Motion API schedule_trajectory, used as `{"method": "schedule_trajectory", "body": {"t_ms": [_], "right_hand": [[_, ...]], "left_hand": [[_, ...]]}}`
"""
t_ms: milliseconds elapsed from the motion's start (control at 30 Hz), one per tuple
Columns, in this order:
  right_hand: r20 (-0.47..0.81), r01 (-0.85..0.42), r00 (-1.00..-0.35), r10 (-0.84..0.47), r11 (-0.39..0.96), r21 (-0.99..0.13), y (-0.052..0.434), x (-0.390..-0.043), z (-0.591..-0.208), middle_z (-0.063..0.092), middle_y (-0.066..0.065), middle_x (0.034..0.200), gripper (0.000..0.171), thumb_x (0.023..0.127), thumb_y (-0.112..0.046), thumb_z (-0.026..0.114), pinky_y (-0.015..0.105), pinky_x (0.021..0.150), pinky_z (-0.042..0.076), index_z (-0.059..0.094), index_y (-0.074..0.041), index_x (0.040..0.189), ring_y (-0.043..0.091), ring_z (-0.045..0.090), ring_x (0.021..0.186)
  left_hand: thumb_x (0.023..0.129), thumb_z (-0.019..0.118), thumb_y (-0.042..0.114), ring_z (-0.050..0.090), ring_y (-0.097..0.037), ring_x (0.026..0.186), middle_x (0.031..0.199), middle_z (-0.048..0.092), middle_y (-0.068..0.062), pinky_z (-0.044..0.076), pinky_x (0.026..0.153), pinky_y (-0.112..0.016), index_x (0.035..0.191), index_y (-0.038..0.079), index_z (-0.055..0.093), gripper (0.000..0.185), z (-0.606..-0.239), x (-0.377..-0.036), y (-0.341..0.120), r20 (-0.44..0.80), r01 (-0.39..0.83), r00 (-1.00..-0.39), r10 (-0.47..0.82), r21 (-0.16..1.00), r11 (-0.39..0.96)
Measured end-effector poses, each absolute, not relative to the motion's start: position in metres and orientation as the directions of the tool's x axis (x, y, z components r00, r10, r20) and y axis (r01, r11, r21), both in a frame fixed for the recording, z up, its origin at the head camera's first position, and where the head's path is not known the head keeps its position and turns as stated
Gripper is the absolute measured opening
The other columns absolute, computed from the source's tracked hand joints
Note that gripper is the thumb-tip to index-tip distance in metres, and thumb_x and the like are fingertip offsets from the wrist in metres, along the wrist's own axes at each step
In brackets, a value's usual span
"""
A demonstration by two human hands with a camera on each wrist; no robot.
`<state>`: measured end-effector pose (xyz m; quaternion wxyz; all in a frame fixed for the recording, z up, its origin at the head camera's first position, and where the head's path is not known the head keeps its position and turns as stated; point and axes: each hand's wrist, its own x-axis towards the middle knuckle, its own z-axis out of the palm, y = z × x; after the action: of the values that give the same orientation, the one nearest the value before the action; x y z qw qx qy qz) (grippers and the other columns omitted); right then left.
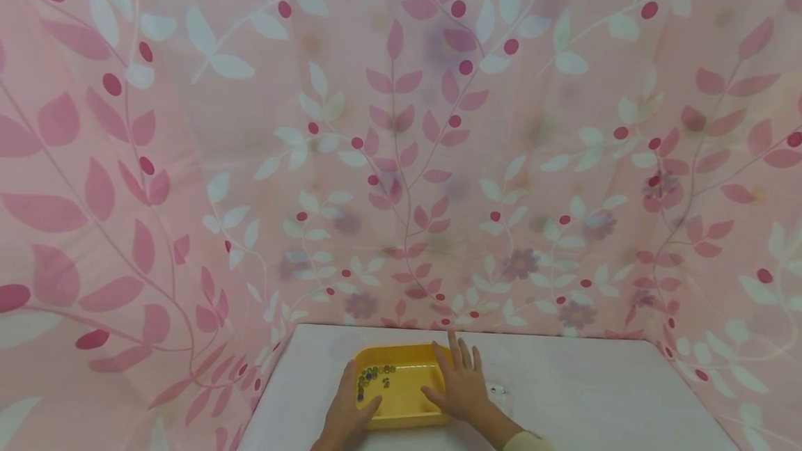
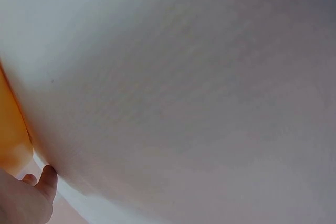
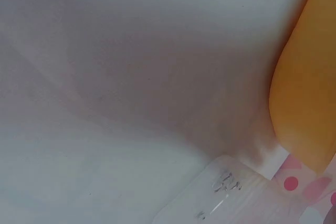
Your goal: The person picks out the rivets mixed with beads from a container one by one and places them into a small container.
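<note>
Two hands rest on a yellow tray [image 1: 401, 357] at the near middle of a white table [image 1: 595, 395]. Right hand [image 1: 461, 386]: lies flat over the tray's right side, fingers straight and spread, thumb pointing into the tray; it grasps nothing. Left hand [image 1: 348, 410]: grips the tray's left near corner, fingers over the outer wall and thumb curled over the rim. Just ahead of the left hand's fingers, small coloured beads [image 1: 371, 375] lie inside the tray's left part. Immediately right of the right hand, a small clear item [image 1: 497, 389] lies on the table; its kind cannot be told. Beyond both hands, a pink curtain [image 1: 401, 131] printed with leaves encloses the table on three sides.
</note>
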<state>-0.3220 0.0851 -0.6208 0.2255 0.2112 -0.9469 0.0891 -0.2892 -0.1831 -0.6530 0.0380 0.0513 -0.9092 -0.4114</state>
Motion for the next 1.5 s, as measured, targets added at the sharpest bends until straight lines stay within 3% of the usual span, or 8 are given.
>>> {"method": "schedule_trajectory", "body": {"t_ms": [167,367,633,833,1267,1500], "right_hand": [[0.486,-0.449,-0.798,-0.356,0.889,-0.086,0.078,-0.322,-0.622,0.011,0.02,0.164,0.087,0.08,-0.064,0.066,0.068,0.11,0.026,0.042,-0.017,0.149,0.045,0.033,0.14],[0.435,-0.44,-0.838,-0.329,0.88,-0.181,0.067,-0.319,-0.618,0.01,0.02,0.164,0.086,0.082,-0.06,0.067,0.07,0.111,0.024,0.04,-0.017,0.151,0.047,0.031,0.141],[0.37,-0.399,-0.877,-0.306,0.894,-0.206,0.054,-0.319,-0.615,0.011,0.023,0.164,0.083,0.086,-0.06,0.064,0.069,0.111,0.026,0.037,-0.017,0.153,0.046,0.031,0.142],[0.417,-0.422,-0.864,-0.283,0.858,-0.292,0.045,-0.318,-0.62,0.017,0.028,0.16,0.085,0.081,-0.054,0.07,0.071,0.106,0.03,0.041,-0.012,0.15,0.049,0.036,0.136],[0.312,-0.423,-0.897,-0.312,0.812,-0.403,0.028,-0.307,-0.615,0.015,0.026,0.162,0.094,0.078,-0.058,0.075,0.068,0.105,0.037,0.037,-0.015,0.152,0.049,0.039,0.135],[0.275,-0.422,-0.905,-0.324,0.768,-0.482,0.023,-0.317,-0.62,0.027,0.025,0.157,0.087,0.08,-0.047,0.078,0.066,0.101,0.043,0.039,-0.011,0.149,0.047,0.042,0.135]], "left_hand": [[0.081,0.076,0.043,0.026,-0.043,0.147,0.162,0.021,-0.022,0.023,0.117,-0.061,0.157,0.002,0.016,0.105,-0.653,-0.289,-0.182,0.02,-0.07,-0.991,-0.131,0.758,0.648],[0.082,0.076,0.044,0.027,-0.043,0.146,0.162,0.022,-0.022,0.025,0.117,-0.06,0.157,0.002,0.016,0.105,-0.655,-0.289,-0.183,0.053,-0.041,-0.991,-0.123,0.755,0.654],[0.083,0.076,0.043,0.027,-0.042,0.147,0.162,0.022,-0.023,0.024,0.118,-0.059,0.157,0.002,0.016,0.104,-0.65,-0.289,-0.183,0.067,-0.023,-0.992,-0.11,0.749,0.662],[0.082,0.075,0.044,0.027,-0.043,0.147,0.162,0.022,-0.023,0.024,0.118,-0.059,0.157,0.001,0.016,0.105,-0.647,-0.289,-0.184,0.047,-0.032,-0.994,-0.1,0.742,0.67],[0.083,0.074,0.049,0.029,-0.043,0.146,0.161,0.023,-0.025,0.027,0.117,-0.058,0.156,-0.002,0.018,0.105,-0.656,-0.292,-0.193,0.138,0.105,-0.99,0.008,0.709,0.697],[0.083,0.073,0.052,0.029,-0.041,0.147,0.162,0.022,-0.023,0.027,0.118,-0.057,0.157,0.001,0.016,0.107,-0.654,-0.293,-0.192,0.107,0.08,-0.994,0.004,0.718,0.692]]}}
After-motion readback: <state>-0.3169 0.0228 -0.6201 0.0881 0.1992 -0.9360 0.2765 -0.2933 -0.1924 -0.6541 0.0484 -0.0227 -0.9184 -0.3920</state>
